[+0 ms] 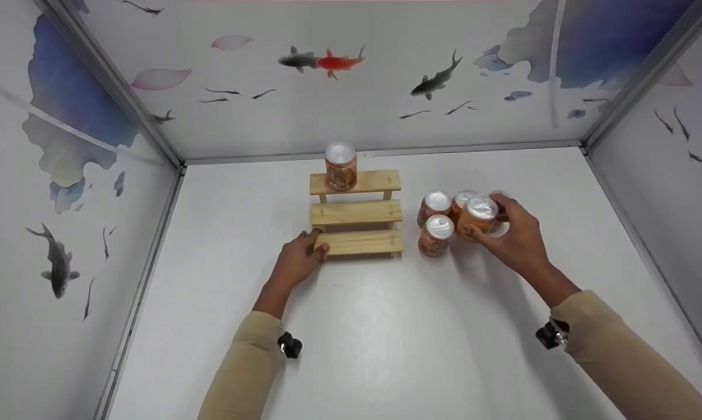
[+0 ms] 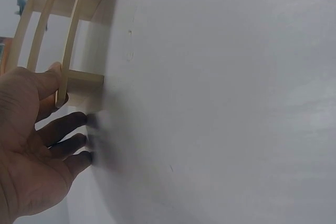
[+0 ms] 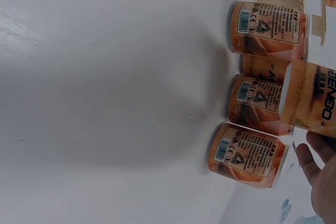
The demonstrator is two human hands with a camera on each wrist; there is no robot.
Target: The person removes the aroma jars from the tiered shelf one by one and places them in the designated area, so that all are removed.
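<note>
A three-step wooden stand [image 1: 357,212] is on the white table, with one orange can [image 1: 341,169] upright on its top step. My left hand [image 1: 298,256] pinches the left end of the lowest step [image 2: 67,56] between thumb and index finger; the other fingers hang below. Right of the stand, my right hand [image 1: 517,236] holds an orange can [image 3: 310,98] with a silver lid, raised above the others. Several similar cans stand grouped beneath and beside it, among them a front can [image 1: 434,238] and a back-left can [image 1: 434,207]. The raised can and hand partly cover the rest.
The white tabletop [image 1: 362,338] stretches in front of the stand. White panels printed with fish and lotus shapes enclose it: a back wall [image 1: 351,116], a left wall [image 1: 13,204] and a right wall [image 1: 642,169]. A metal strip runs along the table's back edge.
</note>
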